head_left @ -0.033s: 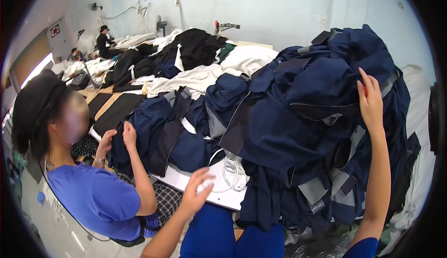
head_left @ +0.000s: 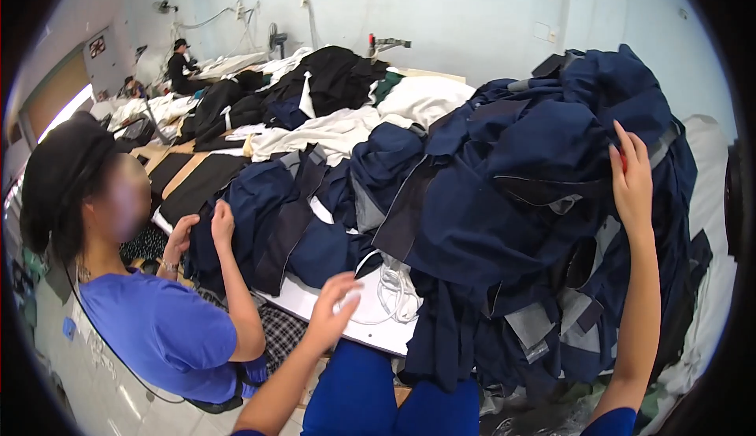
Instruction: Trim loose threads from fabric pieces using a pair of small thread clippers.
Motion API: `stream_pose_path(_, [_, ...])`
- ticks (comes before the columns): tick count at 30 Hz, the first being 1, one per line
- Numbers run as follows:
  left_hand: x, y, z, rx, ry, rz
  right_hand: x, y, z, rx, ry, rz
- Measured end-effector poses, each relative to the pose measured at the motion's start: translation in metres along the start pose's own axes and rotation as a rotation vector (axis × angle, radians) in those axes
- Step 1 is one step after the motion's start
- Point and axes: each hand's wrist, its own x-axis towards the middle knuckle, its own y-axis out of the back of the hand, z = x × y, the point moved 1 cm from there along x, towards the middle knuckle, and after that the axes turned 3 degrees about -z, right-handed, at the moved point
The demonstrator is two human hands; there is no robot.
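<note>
A large heap of navy blue garments with dark panels, grey patches and thin light piping covers the right side of the white table. My right hand rests against the heap's upper right, fingers bent around a small red thing, mostly hidden by them. Over the table's front edge hovers my left hand, its fingers apart and holding nothing. Close beyond it lies a coil of white cord.
At my left, a person in a blue shirt holds the navy cloth with both hands. Black garments and white cloth are piled farther back. Another person sits at the far left. White cloth hangs at the right.
My left hand has risen slightly, its fingers a little more curled. The view has shifted a little; my right hand keeps its place at the heap.
</note>
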Motion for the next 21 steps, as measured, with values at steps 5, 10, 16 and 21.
stream_pose_path(5, [0.1,-0.005,-0.06,0.236,0.022,-0.016,-0.051,0.029,-0.016,-0.189,0.035,-0.046])
stream_pose_path(10, [0.173,-0.024,-0.13,0.735,0.137,-0.071,-0.148,0.099,-0.022,-0.095,0.012,-0.22])
stream_pose_path(16, [0.21,-0.055,-0.152,1.102,0.357,-0.186,-0.273,0.136,-0.013,-0.008,-0.579,-0.378])
stream_pose_path(21, [0.234,-0.047,-0.144,0.521,0.266,0.239,-0.32,0.13,-0.036,0.134,-0.908,-0.39])
